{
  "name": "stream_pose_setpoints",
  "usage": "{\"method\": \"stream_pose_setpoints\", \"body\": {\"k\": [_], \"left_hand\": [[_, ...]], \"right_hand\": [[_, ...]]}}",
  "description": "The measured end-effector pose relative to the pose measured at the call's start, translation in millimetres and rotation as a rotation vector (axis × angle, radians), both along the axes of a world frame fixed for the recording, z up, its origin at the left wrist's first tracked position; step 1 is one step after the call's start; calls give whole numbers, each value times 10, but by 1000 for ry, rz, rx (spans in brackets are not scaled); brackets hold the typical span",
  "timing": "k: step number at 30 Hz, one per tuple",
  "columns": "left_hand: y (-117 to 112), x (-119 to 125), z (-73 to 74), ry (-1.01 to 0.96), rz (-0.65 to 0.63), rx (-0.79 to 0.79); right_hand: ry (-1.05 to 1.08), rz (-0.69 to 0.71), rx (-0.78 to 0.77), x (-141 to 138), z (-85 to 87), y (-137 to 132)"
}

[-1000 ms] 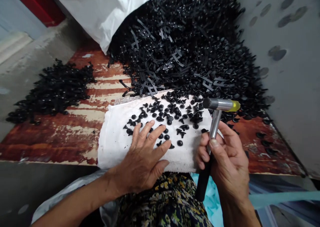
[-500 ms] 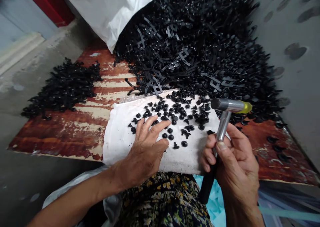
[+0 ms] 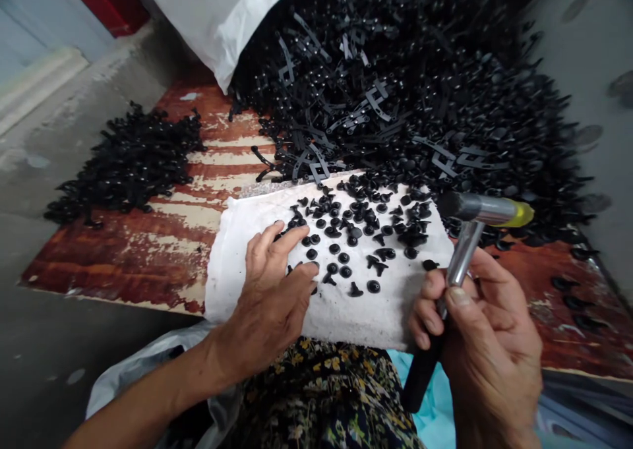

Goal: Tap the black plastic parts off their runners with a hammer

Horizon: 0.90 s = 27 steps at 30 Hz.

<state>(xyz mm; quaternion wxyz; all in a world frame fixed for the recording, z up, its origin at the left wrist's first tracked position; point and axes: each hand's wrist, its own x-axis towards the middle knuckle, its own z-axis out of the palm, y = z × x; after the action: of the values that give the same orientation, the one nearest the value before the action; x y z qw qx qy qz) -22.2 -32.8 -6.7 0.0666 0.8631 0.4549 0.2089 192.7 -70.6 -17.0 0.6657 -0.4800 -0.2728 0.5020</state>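
Note:
My right hand [image 3: 487,330] is wrapped round a small mallet [image 3: 465,254] with a steel neck, a black face on one side of its head and a yellow one on the other. The mallet is held upright above the right edge of a white cloth [image 3: 237,264]. Over the cloth's left part, my left hand [image 3: 277,291] lies with fingers spread among small black round-headed plastic pieces [image 3: 373,287]. Whether any piece sits under its fingers is hidden. Several of these pieces stand stem-up; others lie on their sides.
A big heap of black plastic parts [image 3: 425,93], some of them flat crossed strips, rises behind the cloth. A smaller black heap [image 3: 138,159] lies at the left of the worn red-brown board [image 3: 123,258]. A white sack [image 3: 212,20] hangs over at the back.
My left hand has shifted left and a little nearer over the cloth, uncovering some pieces. My right hand still holds the mallet; the whole view has shifted slightly.

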Motion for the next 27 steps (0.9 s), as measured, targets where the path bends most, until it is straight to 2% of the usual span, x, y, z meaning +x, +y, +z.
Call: {"method": "stream_pose_setpoints", "body": {"k": [6, 15, 19, 22, 27], "left_hand": [[-6, 146, -33, 23, 3, 71], [-18, 211, -15, 19, -10, -75], [-4, 226, -23, 25, 74, 39], [68, 112, 16, -31, 153, 99], [90, -255, 58, -98, 204, 114]], "right_hand": [[-8, 1, 8, 6, -10, 0], [-7, -37, -16, -16, -8, -23], [4, -42, -64, -24, 24, -24], [20, -35, -78, -7, 22, -22], [38, -83, -107, 8, 27, -12]]}}
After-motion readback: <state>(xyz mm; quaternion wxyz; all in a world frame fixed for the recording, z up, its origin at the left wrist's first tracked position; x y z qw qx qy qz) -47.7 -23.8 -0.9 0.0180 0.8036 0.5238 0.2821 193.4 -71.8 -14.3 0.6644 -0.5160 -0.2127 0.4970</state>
